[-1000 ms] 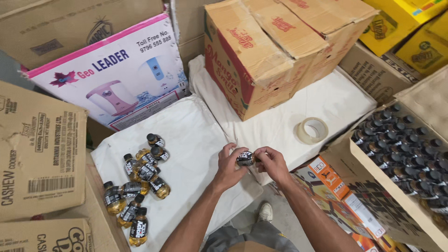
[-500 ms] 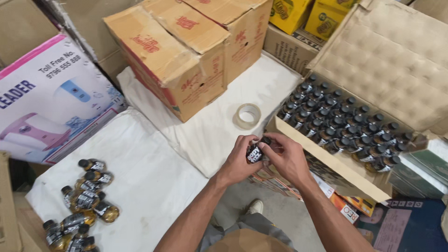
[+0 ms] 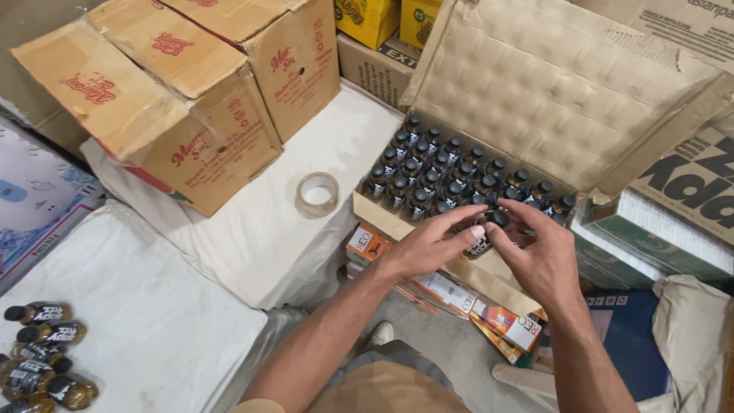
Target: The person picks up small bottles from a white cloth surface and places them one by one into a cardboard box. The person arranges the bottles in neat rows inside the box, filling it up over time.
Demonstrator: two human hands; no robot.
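Observation:
Both my hands hold one small dark bottle [image 3: 483, 239] with a black cap and a dark label. My left hand [image 3: 428, 246] grips it from the left, my right hand [image 3: 539, 256] from the right. They hover at the near edge of an open cardboard box [image 3: 397, 222] filled with several rows of the same bottles [image 3: 447, 172]. The box's big flap [image 3: 558, 84] stands open behind the rows. More such bottles [image 3: 42, 356] lie loose on a white cloth [image 3: 145, 321] at the lower left.
A roll of clear tape [image 3: 316, 193] lies on the white cloth. Brown cartons [image 3: 191, 92] stand at the back left, yellow ones [image 3: 382, 19] behind. Flat colourful packets [image 3: 489, 313] are stacked under the bottle box. A printed white carton [image 3: 34, 206] sits at far left.
My hands have carried the small bottle rightward from the loose pile on the cloth to the open box of bottles. My view has swung right with them.

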